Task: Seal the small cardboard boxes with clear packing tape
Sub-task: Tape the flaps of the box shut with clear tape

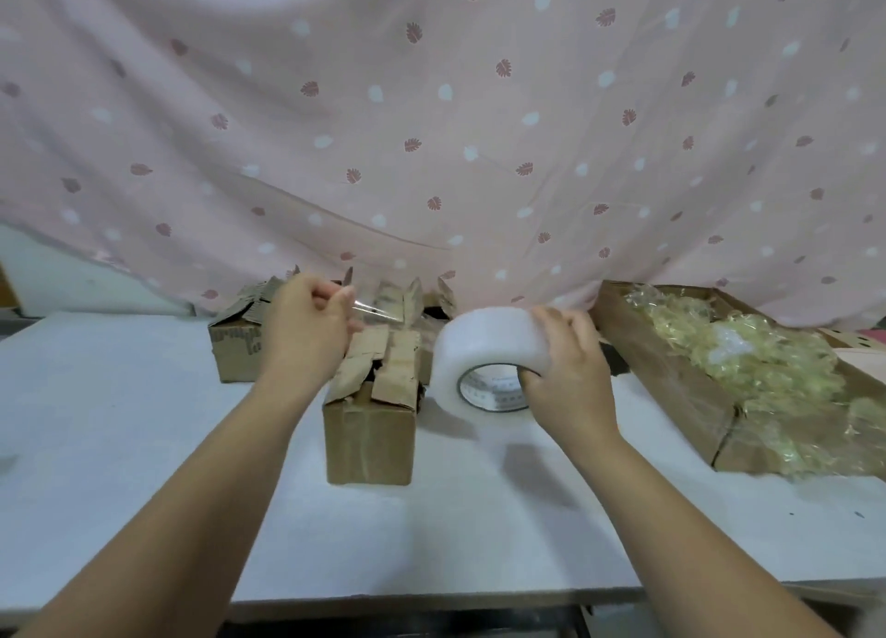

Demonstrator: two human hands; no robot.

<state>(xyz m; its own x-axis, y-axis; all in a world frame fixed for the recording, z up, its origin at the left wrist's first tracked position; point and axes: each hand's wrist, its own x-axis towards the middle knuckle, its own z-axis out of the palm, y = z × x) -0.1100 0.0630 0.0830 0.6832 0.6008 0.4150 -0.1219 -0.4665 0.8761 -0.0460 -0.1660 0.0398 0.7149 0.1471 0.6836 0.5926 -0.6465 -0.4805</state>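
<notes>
A small cardboard box [369, 438] stands in the middle of the white table [144, 493], its top flaps torn and partly raised. My right hand [568, 378] grips a big roll of clear packing tape [484, 350] just right of the box, thumb inside the core. My left hand [307, 326] hovers above the box's far end and pinches the free end of the tape strip [376, 309], which stretches clear between hand and roll.
More small boxes with open flaps [237, 350] stand behind and to the left. A long shallow cardboard tray [671, 388] full of crumpled clear wrap sits at the right. A pink patterned cloth [431, 134] hangs behind the table.
</notes>
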